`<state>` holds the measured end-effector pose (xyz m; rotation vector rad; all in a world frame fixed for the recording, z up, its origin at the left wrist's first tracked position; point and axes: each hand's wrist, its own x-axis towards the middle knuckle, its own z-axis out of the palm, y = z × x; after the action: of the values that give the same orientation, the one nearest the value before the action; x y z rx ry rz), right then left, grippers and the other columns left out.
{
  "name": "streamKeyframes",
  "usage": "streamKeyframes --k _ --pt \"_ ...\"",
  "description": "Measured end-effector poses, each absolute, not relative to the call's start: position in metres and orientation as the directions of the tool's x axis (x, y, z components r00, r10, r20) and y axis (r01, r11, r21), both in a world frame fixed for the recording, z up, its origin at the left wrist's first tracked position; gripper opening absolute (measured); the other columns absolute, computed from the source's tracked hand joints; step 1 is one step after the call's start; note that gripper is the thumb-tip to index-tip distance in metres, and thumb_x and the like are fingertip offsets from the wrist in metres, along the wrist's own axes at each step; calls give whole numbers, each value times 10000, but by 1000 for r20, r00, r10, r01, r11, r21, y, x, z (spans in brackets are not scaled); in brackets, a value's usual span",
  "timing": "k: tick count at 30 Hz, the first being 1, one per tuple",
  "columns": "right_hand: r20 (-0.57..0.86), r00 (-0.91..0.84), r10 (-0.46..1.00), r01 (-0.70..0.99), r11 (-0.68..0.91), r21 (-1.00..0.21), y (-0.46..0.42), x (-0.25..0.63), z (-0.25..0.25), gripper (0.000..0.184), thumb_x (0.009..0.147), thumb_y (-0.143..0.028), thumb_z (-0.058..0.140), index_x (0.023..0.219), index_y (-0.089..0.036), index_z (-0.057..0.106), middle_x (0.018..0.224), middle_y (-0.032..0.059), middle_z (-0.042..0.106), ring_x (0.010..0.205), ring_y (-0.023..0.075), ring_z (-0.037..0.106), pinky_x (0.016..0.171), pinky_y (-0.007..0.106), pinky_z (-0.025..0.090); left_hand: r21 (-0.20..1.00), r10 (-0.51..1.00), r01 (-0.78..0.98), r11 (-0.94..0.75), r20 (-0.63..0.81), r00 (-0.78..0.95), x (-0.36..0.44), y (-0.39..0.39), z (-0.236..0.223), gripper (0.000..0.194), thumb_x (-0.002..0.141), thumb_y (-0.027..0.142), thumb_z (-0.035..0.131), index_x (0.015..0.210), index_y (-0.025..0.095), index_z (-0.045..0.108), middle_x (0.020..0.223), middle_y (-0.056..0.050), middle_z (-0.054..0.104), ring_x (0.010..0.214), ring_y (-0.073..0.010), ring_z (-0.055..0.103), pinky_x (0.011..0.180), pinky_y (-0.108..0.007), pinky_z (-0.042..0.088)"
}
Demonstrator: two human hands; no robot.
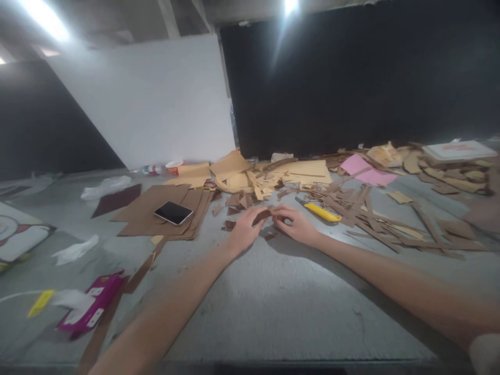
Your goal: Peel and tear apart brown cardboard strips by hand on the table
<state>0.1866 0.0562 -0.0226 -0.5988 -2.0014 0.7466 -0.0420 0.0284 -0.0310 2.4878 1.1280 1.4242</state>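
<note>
**Left hand (pixel 246 227) and right hand (pixel 295 224) pinch one brown piece (pixel 264 214)**

The grey table (pixel 292 312) spreads under everything. Both forearms reach in from the near edge and slant inward, so that the hands meet just beyond the bare middle of the tabletop. The wrists are low, the backs of the hands largely face up, and the fingers curl toward each other.

To the right of the right hand lies a tangle of brown strips (pixel 375 224); a stack of brown sheets (pixel 140 208) lies to the left of the left hand. A yellow cutter (pixel 322 212) rests just beyond the right hand, and small brown scraps (pixel 239 202) lie beyond the left.

Smallest is the piece itself: dark, narrow, cardboard-like, its outline partly covered and blurred. It sits between the thumb and forefinger of the left hand, with the right fingertips closed narrowly at its other end; the right thumb and forefinger curve into a ring.
</note>
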Motion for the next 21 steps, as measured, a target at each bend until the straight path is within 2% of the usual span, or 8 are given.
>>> streamKeyframes --k 3,10,14,17,21 --pt "576 -487 656 124 705 -698 56 187 -22 248 1052 -361 600 1082 -223 803 1093 108 752 922 215 710 758 326 586 381 608 554 -740 733 307 -42 29 -32 276 1062 201 653 1334 238 669 1233 -103 751 1189 -231 730 1054 -422 597" --pt "556 -465 689 161 683 -712 57 186 -22 277 1072 -394 575 1110 -239 800 1070 95 752 913 213 706 760 322 575 373 600 558 -741 741 301 -39 28 -30 238 1049 190 662 1282 230 690 1173 -94 758 1139 -230 744 1017 -418 612" --pt "582 -399 708 198 687 -699 57 186 -22 280 1074 -413 585 1141 -233 788 1051 93 741 838 202 681 739 331 562 382 607 552 -741 733 307 -39 29 -31 253 1060 205 650 1309 234 687 1187 -97 759 1150 -230 743 1023 -419 609" --pt "617 -361 699 217 707 -673 56 187 -22 262 1069 -428 607 1050 -229 777 963 77 729 791 197 649 728 338 543 385 616 567 -728 731 294 -40 29 -32 243 1063 225 656 1303 225 690 1200 -103 761 1165 -236 740 1035 -424 606" --pt "593 -413 692 202 704 -681 56 188 -24 265 1056 -469 633 1060 -236 760 1034 88 748 767 189 637 712 333 547 344 592 566 -749 730 341 -40 27 -32 261 1088 264 624 1342 236 677 1207 -105 759 1170 -235 740 1030 -423 612"
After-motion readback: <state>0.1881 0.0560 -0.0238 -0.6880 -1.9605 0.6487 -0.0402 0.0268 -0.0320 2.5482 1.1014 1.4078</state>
